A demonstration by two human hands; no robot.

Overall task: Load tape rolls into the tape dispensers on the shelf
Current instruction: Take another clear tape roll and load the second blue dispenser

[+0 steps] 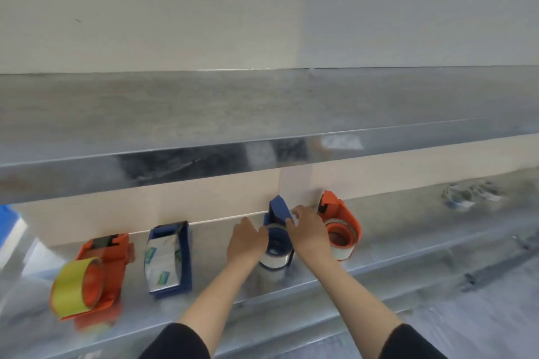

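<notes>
Black sleeves (178, 342) reach toward the middle of the metal shelf (408, 245). My left hand (246, 242) curls round the clear tape roll (275, 258) seated in the upright blue tape dispenser (278, 208), while my right hand (310, 234) grips that dispenser's frame, just beside an orange dispenser (342, 227).

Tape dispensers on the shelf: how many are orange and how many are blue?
Orange tape dispensers: 2 (far left, far right)
Blue tape dispensers: 2 (second from left, between the hands)
Total: 4
</notes>
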